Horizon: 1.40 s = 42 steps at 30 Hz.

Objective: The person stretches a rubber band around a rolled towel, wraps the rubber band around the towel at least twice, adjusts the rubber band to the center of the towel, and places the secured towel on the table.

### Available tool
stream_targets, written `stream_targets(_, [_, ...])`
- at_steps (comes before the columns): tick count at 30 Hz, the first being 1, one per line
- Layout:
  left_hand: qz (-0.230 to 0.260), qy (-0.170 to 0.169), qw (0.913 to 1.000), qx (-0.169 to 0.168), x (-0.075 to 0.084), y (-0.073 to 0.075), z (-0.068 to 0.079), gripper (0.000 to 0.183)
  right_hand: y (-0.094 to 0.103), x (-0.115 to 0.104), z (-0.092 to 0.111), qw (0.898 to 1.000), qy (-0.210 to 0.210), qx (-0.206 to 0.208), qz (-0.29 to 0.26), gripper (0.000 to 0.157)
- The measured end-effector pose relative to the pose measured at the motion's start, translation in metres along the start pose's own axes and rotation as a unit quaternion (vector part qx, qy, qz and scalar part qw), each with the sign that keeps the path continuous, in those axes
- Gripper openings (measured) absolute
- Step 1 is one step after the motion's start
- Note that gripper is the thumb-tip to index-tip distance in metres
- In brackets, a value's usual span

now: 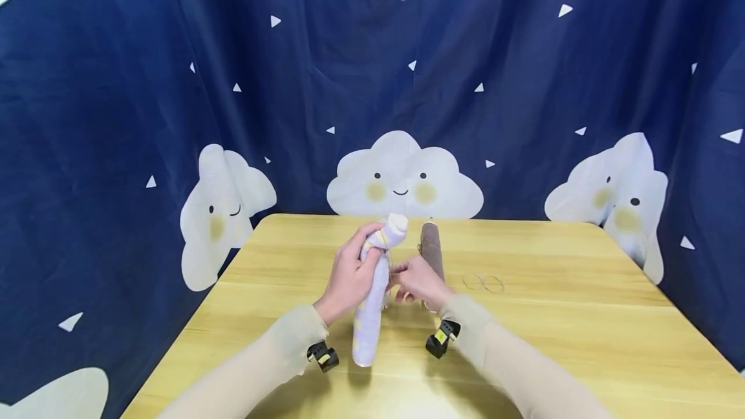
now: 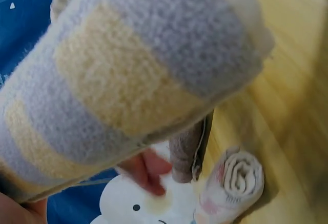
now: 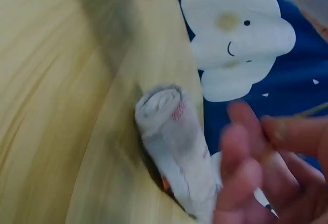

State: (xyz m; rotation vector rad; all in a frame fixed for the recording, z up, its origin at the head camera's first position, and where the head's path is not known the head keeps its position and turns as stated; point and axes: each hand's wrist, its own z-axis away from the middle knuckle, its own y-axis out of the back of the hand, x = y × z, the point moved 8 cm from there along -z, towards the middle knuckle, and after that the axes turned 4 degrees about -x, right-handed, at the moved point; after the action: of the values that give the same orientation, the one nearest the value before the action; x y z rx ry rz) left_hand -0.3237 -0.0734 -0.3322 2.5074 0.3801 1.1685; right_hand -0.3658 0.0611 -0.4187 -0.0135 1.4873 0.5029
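Observation:
My left hand [image 1: 348, 275] grips a rolled towel [image 1: 368, 325], lavender with yellow patches, near its upper end and above the table. The towel stands tilted, and its top end [image 1: 398, 222] bends over to the right past a thin tie. My right hand [image 1: 420, 279] is close beside the roll on its right. Between its thumb and finger it pinches a thin yellowish band [image 3: 313, 110], drawn taut toward the roll. The lavender roll [image 2: 143, 65] fills much of the left wrist view, hiding most of the left hand.
A brown rolled towel [image 1: 431, 247] lies behind my right hand. Two thin rings [image 1: 493, 284] lie on the wooden table [image 1: 559, 335] to the right. A whitish rolled towel [image 3: 177, 142] with pink marks lies on the table too, hidden in the head view. A dark blue curtain [image 1: 361, 83] hangs behind.

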Motion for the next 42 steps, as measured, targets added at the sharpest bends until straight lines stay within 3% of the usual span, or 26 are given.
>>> stream_targets(2, [0.021,0.010,0.9997,-0.003,-0.002,-0.001,0.002,0.038,0.006,-0.001,-0.007,0.998,-0.004,0.060,-0.034,0.026])
stream_targets(4, [0.045,0.027,0.9986,0.001,-0.006,-0.001,0.004,0.038,0.016,-0.003,-0.013,0.987,0.001,0.132,-0.096,0.028])
stream_targets(8, [0.100,0.068,0.9925,0.015,-0.016,-0.003,0.009,0.035,0.033,-0.006,-0.022,0.939,0.035,0.234,-0.248,0.035])
stream_targets(11, [0.136,0.097,0.9857,0.026,-0.021,-0.006,0.013,0.033,0.038,-0.008,-0.026,0.908,0.069,0.248,-0.332,0.044])
stream_targets(14, [0.184,0.136,0.9727,0.037,-0.027,-0.009,0.015,0.030,0.036,-0.013,-0.023,0.895,0.100,0.218,-0.375,0.046])
stream_targets(17, [0.257,0.181,0.9485,0.036,-0.032,-0.015,0.014,0.029,0.034,-0.021,-0.014,0.894,0.135,0.179,-0.389,0.046])
stream_targets(21, [0.323,0.231,0.9172,0.027,-0.035,-0.021,0.014,0.030,0.035,-0.029,-0.002,0.904,0.186,0.157,-0.352,0.046])
stream_targets(23, [0.332,0.244,0.9107,0.026,-0.036,-0.022,0.014,0.031,0.037,-0.032,0.003,0.913,0.206,0.160,-0.315,0.044])
stream_targets(27, [0.338,0.254,0.9058,0.024,-0.038,-0.022,0.015,0.033,0.039,-0.035,0.011,0.927,0.224,0.173,-0.245,0.043])
stream_targets(31, [0.345,0.257,0.9027,0.023,-0.036,-0.024,0.012,0.035,0.041,-0.031,0.010,0.922,0.211,0.169,-0.276,0.043])
stream_targets(35, [0.363,0.265,0.8923,0.039,-0.034,-0.025,0.011,0.034,0.037,-0.021,0.003,0.914,0.167,0.156,-0.335,0.044])
stream_targets(38, [0.374,0.276,0.8838,0.053,-0.034,-0.027,0.012,0.033,0.033,-0.021,-0.001,0.923,0.159,0.149,-0.318,0.044])
stream_targets(42, [0.379,0.285,0.8785,0.059,-0.035,-0.029,0.013,0.034,0.033,-0.029,0.004,0.934,0.204,0.150,-0.253,0.044])
